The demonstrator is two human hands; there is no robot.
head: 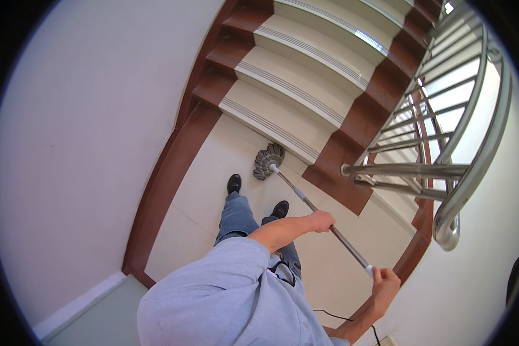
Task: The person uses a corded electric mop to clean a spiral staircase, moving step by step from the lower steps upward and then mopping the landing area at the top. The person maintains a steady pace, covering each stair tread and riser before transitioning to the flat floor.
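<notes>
A mop with a grey strip head and a metal handle slants across the view. Its head rests on the pale tiled landing, beside the foot of the lowest stair step. My left hand is closed around the middle of the handle. Near the handle's upper end, at a white plastic part, my right hand grips it. Both black shoes stand on the tiles, with the mop head just ahead of them.
Cream stairs with dark red borders rise ahead. To the right is a curved stainless-steel handrail with bars. A white wall stands at left, with a dark red skirting border. A black cable hangs near my right forearm.
</notes>
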